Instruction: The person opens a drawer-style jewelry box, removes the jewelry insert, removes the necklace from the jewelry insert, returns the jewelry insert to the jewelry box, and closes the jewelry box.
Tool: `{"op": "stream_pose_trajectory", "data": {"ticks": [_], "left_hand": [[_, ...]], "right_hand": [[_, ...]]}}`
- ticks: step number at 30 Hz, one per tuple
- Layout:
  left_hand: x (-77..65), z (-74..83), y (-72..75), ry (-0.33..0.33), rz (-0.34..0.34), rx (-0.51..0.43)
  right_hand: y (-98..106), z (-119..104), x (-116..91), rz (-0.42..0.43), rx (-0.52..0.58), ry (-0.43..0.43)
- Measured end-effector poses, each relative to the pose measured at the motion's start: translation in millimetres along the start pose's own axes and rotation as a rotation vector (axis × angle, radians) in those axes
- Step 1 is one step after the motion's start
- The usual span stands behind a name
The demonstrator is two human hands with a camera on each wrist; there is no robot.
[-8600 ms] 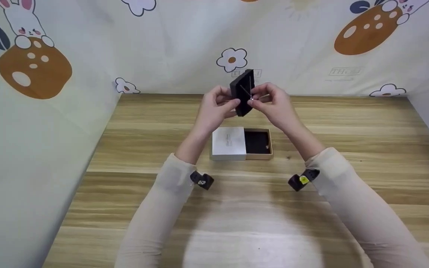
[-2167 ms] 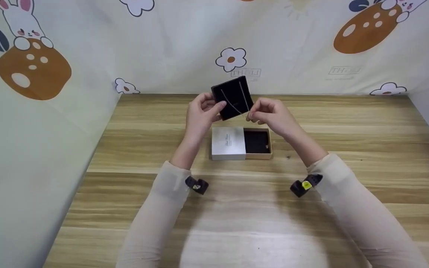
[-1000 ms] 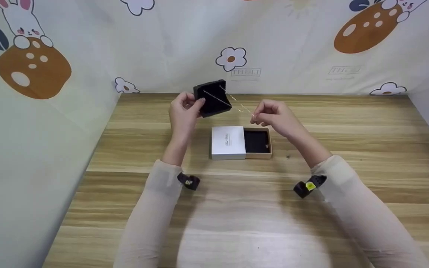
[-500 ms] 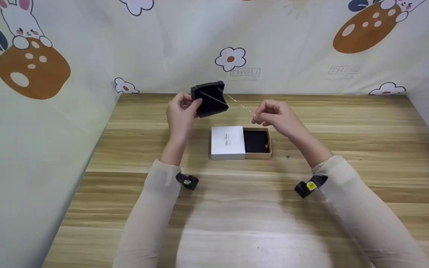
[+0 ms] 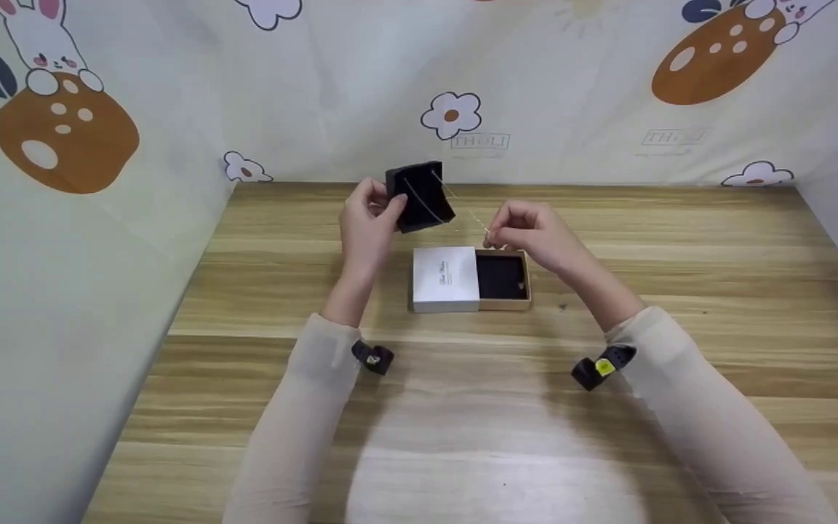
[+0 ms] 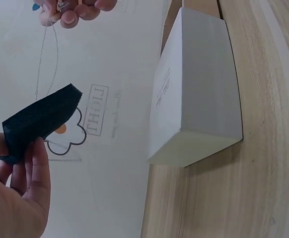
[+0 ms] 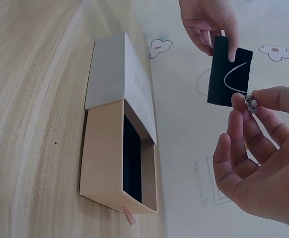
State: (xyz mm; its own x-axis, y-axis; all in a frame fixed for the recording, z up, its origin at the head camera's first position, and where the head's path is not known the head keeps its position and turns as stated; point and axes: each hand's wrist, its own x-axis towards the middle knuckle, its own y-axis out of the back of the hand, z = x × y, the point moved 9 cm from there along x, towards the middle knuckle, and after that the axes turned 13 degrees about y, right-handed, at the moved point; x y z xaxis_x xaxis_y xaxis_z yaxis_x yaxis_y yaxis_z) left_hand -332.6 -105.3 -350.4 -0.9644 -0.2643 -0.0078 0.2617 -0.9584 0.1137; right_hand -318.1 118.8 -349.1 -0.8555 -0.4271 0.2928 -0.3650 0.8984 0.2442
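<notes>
Honestly, that thin chain (image 7: 226,80), strung in the air from the black insert (image 5: 430,192) the left hand (image 5: 368,220) grips to the pendant (image 7: 252,104) the right hand (image 5: 529,230) pinches, looks light, limp and easily kinked, so I'd take it by the sturdier-looking pendant.

On the pale-brown, wood-grained table (image 5: 448,437) before you sits a white rectangular box sleeve (image 5: 430,280) with dark lettering on top. A peach-coloured, open-topped drawer (image 7: 102,153) stands partly out of its right end; you can see a flat black lining (image 5: 500,278) inside and a small pink ribbon tab (image 7: 129,216). Behind the table, you face a cream sheet (image 5: 317,109) printed with a white, brown-centred flower (image 5: 451,115).
</notes>
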Motion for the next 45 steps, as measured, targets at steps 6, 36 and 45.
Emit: {"op": "stream_pose_trajectory", "data": {"ticks": [6,36,45], "left_hand": [[4.8,-2.6,10.2,-0.029,0.052,0.043],[2.3,-5.4,12.4,-0.131,0.058,0.302],[2.9,-6.3,11.3,-0.157,0.052,0.289]], "right_hand": [[4,0,-2,-0.005,-0.005,0.003],[26,0,-6,0.112,0.063,-0.015],[33,2,-7,0.154,0.085,-0.029]]}}
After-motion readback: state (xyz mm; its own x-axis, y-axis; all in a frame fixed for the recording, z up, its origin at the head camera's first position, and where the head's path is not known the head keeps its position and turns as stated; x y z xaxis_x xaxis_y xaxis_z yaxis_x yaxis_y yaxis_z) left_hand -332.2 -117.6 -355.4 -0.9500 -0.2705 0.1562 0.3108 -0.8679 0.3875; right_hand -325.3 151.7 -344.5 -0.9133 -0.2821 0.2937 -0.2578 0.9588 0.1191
